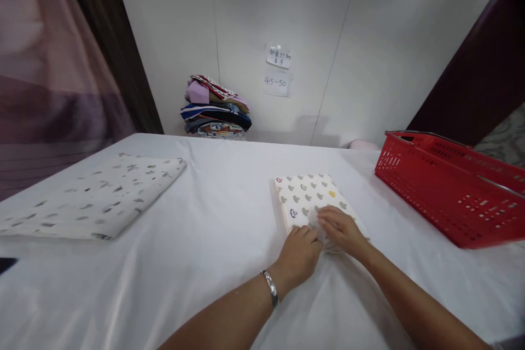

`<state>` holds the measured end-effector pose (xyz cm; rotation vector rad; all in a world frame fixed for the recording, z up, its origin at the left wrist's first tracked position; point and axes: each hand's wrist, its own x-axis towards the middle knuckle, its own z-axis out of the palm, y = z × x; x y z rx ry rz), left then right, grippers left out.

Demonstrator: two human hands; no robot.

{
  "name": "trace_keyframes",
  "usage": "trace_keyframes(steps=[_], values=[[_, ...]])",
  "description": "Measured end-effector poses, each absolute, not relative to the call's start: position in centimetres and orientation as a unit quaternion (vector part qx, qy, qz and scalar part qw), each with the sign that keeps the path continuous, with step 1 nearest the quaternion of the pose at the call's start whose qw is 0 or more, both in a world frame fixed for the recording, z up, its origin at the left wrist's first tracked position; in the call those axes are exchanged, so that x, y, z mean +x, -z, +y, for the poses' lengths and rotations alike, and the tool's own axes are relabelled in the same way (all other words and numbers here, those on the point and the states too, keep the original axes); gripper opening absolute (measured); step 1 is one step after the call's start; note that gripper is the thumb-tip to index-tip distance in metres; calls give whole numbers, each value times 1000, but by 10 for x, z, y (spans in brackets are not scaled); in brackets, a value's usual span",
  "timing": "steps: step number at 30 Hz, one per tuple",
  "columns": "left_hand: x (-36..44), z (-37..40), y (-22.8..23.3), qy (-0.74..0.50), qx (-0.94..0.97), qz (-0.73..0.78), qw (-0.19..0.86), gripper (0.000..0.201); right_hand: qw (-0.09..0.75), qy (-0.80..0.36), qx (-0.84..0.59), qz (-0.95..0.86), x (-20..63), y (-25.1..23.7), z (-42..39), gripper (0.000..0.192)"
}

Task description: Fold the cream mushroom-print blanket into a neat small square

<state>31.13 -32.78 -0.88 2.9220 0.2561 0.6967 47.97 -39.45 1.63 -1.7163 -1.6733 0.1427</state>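
A folded white cloth (305,191) printed with grey, yellow, red and dark mushroom shapes lies on the white-covered table in front of me. At its near edge, my left hand (299,254), with a silver bracelet on the wrist, has its fingers curled over and gripping the fabric. My right hand (344,232) is beside it on the near part of the cloth, fingers bent and thumb drawn in against the fabric. The cloth's near edge is partly hidden under both hands.
On the left lies a larger white patterned cloth (102,191), spread flat. A red plastic basket (435,191) with metal handles stands at the right. Several folded fabrics (217,112) are stacked behind the table (217,197), by a wall with paper notes (278,82).
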Motion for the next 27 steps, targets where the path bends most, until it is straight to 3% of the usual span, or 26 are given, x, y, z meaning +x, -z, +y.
trace_keyframes(steps=[3, 8, 10, 27], values=[[311, -327, 10, -230, 967, 86, 70, 18, 313, -16, -675, -668, 485, -20, -354, 35], [311, -327, 11, -224, 966, 91, 87, 15, 104, -10, -779, -619, 516, -9, -302, 52], [312, -326, 12, -223, 966, 93, 93, 14, 59, -21, -801, -595, 526, -2, -294, 53], [313, -325, 10, -214, 961, 104, 139, 12, 36, -65, -795, -602, 504, -5, -257, 60]])
